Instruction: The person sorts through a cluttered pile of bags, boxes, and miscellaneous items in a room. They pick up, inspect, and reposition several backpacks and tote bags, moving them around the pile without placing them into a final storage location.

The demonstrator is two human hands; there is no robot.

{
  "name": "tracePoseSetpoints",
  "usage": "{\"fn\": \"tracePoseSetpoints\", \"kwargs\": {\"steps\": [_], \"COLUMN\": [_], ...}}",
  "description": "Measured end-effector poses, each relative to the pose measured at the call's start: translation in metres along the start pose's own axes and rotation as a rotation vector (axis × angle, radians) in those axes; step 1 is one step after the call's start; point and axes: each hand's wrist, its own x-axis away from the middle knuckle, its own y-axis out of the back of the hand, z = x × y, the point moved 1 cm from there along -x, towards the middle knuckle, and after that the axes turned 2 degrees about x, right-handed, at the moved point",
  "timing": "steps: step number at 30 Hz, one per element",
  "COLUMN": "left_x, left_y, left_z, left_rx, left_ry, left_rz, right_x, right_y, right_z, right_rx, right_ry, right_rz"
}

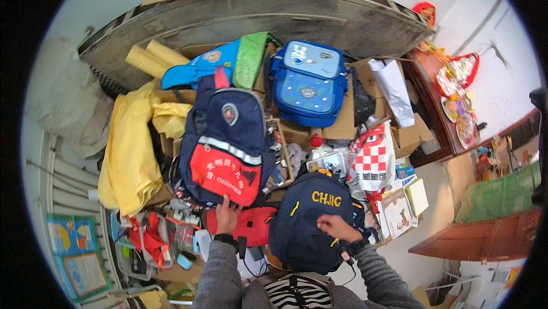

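Observation:
My left hand [228,217] lies with its fingertips against the lower edge of a navy and red school backpack [239,142], which bears a badge, a pale stripe and printed writing. Its fingers are slightly spread. Over the front of a dark navy backpack [314,197] with yellow lettering and yellow zip pulls is my right hand [336,226], its fingers curled. Whether those fingers pinch anything cannot be made out. A red fabric item [254,221] sits between the two backpacks, just right of my left hand.
Behind stand a blue school backpack [308,90] and a blue-green bag [231,58] among cardboard boxes. Yellow cloth [128,150] hangs at left. A checkered plastic bag [372,157] and books [398,212] lie right. A clear plastic bin [156,240] holds red ribbon. A dark wooden panel [257,22] backs the pile.

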Motion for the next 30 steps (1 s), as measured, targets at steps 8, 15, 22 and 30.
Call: {"fn": "tracePoseSetpoints", "kwargs": {"steps": [8, 15, 22, 30], "left_x": [-0.013, -0.03, -0.035, -0.038], "left_y": [0.01, 0.015, 0.003, -0.001], "left_z": [0.004, -0.001, -0.012, -0.008], "left_rx": [-0.209, -0.294, -0.374, -0.361], "left_ry": [0.048, 0.148, 0.141, 0.087], "left_rz": [-0.104, -0.236, -0.329, -0.321], "right_x": [-0.114, -0.243, -0.34, -0.356], "right_y": [0.11, 0.166, 0.174, 0.186], "right_z": [-0.017, -0.032, -0.049, -0.023], "right_rx": [-0.445, -0.564, -0.616, -0.841], "right_ry": [-0.094, -0.174, -0.015, -0.242], "right_rz": [-0.338, -0.826, -1.023, -0.874]}}
